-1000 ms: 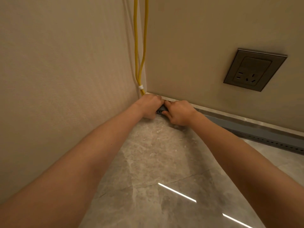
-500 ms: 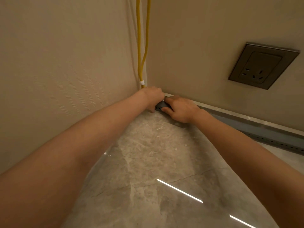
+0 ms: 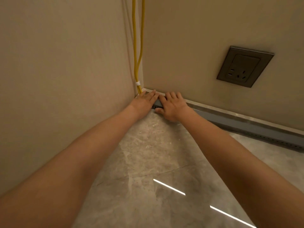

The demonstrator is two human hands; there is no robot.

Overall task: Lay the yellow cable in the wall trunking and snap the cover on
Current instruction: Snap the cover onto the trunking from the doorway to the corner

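Two strands of yellow cable (image 3: 135,46) hang down the room corner, bound by a white tie (image 3: 137,83) just above the floor. Grey trunking (image 3: 246,127) runs along the foot of the right wall, with a row of small holes on its lower side. My left hand (image 3: 144,101) lies flat with fingers stretched over the trunking's corner end. My right hand (image 3: 172,106) presses flat on the trunking beside it, thumb under the front edge. Between the hands a short piece of grey cover shows. The cable's lower end is hidden behind my left hand.
A dark wall socket (image 3: 245,66) sits on the right wall above the trunking. A pale skirting strip (image 3: 230,112) runs behind the trunking. The floor (image 3: 156,162) is glossy grey marble tile with light reflections. The left wall stands close to my left arm.
Both hands have gone from curled, gripping fists at the trunking's end to flat palms with fingers stretched out over it. The view has shifted slightly.
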